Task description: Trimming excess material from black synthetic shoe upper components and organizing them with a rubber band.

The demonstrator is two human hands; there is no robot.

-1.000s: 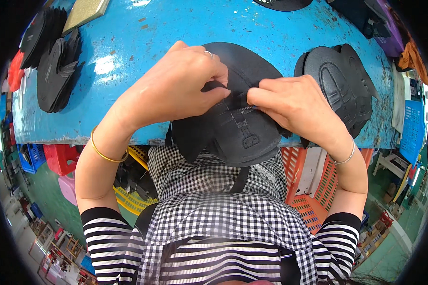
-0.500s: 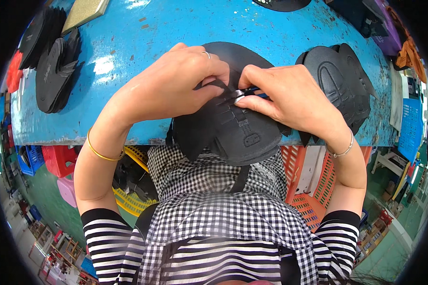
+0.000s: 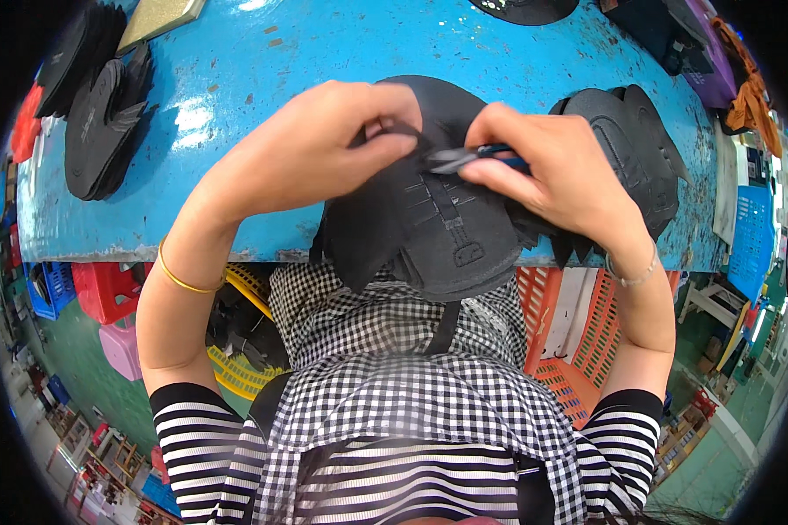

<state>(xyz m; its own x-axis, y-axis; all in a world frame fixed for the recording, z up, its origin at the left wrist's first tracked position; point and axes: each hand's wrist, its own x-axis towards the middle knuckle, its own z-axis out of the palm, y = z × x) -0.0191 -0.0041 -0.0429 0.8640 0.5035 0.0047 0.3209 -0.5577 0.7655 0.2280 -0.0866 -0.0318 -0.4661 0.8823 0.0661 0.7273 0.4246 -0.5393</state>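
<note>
In front of me a pile of black leather-like cut pieces (image 3: pixel 490 236) overhangs the near edge of the table. The top piece has slits and a stitched, buckle-shaped strap end. My left hand (image 3: pixel 324 144) pinches a narrow black strip (image 3: pixel 413 138) between thumb and fingers, raised off the top piece. Held in my right hand (image 3: pixel 547 166) is a small pair of snips (image 3: pixel 451 160) with metal blades and dark blue handles. Their tips point left, close to the strip and just over the slits. Motion blurs the blades, so whether they touch the strip is unclear.
More black cut pieces (image 3: pixel 600 118) lie to the right on the blue table (image 3: pixel 236 96). Stacks of black pieces (image 3: pixel 92 149) stand at the left, near a gold-coloured board (image 3: pixel 158 19). Orange (image 3: pixel 565 385) and yellow crates (image 3: pixel 245 372) sit below the table edge.
My right hand has shifted slightly right and up with the snips, whose blades now show more. My left hand still pinches the strip, a little higher.
</note>
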